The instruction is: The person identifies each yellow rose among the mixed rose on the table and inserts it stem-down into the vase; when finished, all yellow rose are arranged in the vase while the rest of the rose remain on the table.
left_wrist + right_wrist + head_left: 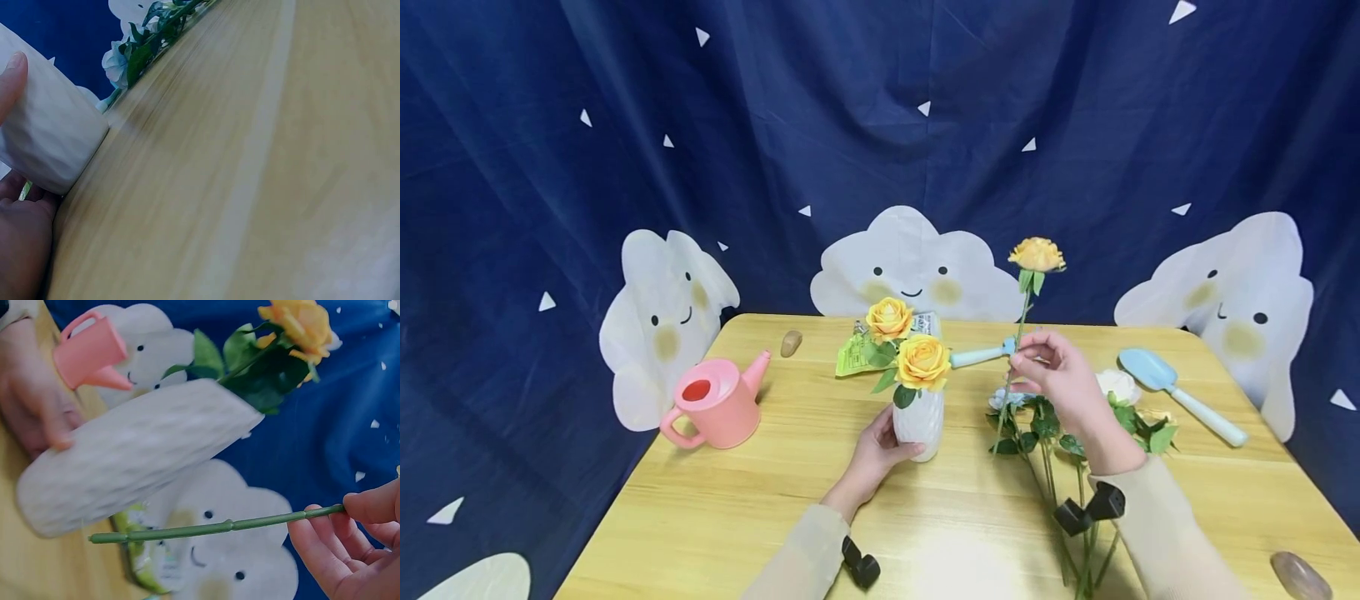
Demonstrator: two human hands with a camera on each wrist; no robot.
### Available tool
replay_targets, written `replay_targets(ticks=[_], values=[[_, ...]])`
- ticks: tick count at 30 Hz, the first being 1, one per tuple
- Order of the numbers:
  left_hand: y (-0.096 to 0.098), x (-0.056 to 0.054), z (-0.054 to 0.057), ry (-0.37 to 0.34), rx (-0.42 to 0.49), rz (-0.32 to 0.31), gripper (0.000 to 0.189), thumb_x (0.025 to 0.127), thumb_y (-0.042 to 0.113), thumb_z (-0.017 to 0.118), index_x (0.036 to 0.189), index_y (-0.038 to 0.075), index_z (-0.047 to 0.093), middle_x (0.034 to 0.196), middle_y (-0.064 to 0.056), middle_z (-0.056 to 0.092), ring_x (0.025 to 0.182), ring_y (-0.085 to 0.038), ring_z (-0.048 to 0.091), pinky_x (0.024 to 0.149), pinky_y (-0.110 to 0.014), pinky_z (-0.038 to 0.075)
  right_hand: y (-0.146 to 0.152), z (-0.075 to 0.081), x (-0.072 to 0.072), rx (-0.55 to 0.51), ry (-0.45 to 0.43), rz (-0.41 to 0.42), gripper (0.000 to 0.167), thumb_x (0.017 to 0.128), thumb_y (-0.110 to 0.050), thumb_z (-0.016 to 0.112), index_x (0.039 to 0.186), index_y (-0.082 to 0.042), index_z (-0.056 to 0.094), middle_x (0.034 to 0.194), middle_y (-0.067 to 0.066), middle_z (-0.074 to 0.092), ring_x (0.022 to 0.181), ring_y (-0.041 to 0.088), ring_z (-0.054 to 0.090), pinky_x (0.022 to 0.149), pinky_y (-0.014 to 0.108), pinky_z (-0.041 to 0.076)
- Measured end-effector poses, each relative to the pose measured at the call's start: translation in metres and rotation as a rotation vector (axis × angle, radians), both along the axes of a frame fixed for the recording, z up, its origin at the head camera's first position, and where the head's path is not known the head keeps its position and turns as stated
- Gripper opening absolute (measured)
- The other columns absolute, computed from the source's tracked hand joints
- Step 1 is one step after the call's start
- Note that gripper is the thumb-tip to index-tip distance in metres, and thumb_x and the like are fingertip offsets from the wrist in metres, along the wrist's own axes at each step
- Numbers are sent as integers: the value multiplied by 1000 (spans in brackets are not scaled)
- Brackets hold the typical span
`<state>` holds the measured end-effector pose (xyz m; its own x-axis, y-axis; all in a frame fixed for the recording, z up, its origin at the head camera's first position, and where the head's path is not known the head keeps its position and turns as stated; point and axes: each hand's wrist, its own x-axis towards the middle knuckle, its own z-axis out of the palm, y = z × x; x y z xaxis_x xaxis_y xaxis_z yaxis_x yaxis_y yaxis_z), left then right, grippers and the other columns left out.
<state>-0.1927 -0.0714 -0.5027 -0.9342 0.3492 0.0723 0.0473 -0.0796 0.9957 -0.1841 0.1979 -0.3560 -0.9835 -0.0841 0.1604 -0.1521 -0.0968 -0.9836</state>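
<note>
Sleeves over wooden table, blue curtain behind; left hand curls round vase, right hand pinches rose.

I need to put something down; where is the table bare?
Bare: between the pink watering can and white vase, and in front of the vase, between the sleeves. Crowded: farther right, with loose flowers and a blue trowel.

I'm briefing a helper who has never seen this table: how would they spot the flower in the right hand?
On the wooden table, find the white vase gripped by the left hand. Right of it, the right hand pinches a yellow rose by its green stem. Unlike the two roses in the vase, its stem shows right down to its tip.
</note>
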Motion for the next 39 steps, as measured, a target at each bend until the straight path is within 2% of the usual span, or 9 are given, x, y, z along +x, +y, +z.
replay_targets(ticks=[8,15,25,31,39], values=[[2,-1,1,12,18,-4,79,77,12,77,144,13,35,138,-8,44,128,-21,39,104,-31,34,-16,39,-17,-40,124,-5,16,88,5,58,100,0,49,81,5,59,70,18,65,64,36,57],[1,0,1,-1,22,4,79,77,10,77,144,12,34,139,-8,44,129,-20,38,105,-30,33,-34,70,-28,-97,185,-51,18,86,7,60,98,-2,50,80,7,59,69,19,65,63,36,57],[-1,-1,1,14,23,-1,78,76,11,77,143,14,37,139,-6,44,129,-19,38,106,-30,31,-55,104,-41,-189,273,-79,18,85,9,60,97,-1,50,80,10,59,67,20,65,61,35,57],[-1,-1,2,3,24,6,78,76,10,77,142,14,37,139,-6,45,129,-19,38,106,-31,32,-66,111,-48,-181,296,-103,19,85,11,59,96,-3,51,80,10,59,67,20,64,61,35,57],[1,1,2,8,18,8,78,76,10,77,143,13,37,139,-7,45,129,-20,38,106,-31,32,-78,96,-53,-102,307,-72,19,85,8,60,97,-4,51,80,8,59,69,21,64,65,41,57]])
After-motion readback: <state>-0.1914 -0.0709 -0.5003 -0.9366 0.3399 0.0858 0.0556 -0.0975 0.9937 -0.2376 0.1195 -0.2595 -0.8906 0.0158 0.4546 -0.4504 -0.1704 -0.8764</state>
